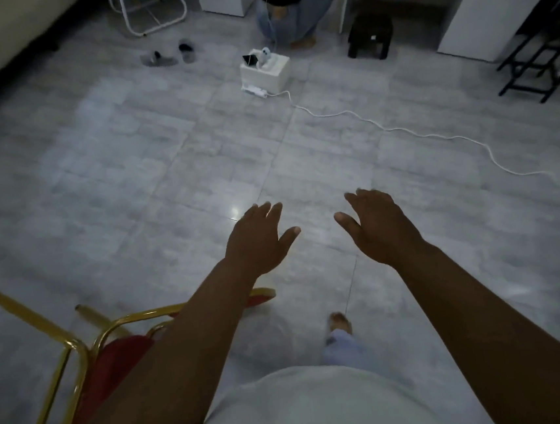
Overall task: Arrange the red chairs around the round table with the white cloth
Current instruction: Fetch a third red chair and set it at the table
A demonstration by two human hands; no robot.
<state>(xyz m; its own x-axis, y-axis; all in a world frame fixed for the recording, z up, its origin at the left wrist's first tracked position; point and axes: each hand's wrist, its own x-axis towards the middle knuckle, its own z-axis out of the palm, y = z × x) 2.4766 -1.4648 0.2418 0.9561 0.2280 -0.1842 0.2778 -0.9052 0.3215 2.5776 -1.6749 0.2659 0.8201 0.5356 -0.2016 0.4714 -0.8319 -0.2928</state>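
Head view is showing a dim room with a grey tiled floor (163, 154), catalogued here by position relative to the red chair (115, 361). The red chair, with a gold metal frame, is lying tipped on its side at the lower left, its legs pointing up and away from the wearer, its red padded seat partly hidden behind the left forearm. The left hand (257, 239) is hovering above and to the right of the chair, palm down, fingers spread and loose, gripping nothing and not touching the frame. The right hand (377, 224) is hanging farther right of the chair, likewise spread and empty. One bare foot (340, 322) of the wearer is stepping on the floor just right of the chair. Well beyond the chair, a white box (267, 73) is sitting on the tiles with small devices on top, and a white cable (400, 130) is trailing from it toward the right edge. Beyond the box, a second person (293, 9) is crouching. A pair of sandals (171, 53) is lying far beyond the chair, and a dark stool (371, 35) is standing far off to the right under a white counter (458, 13). The round table cannot be made out with certainty.
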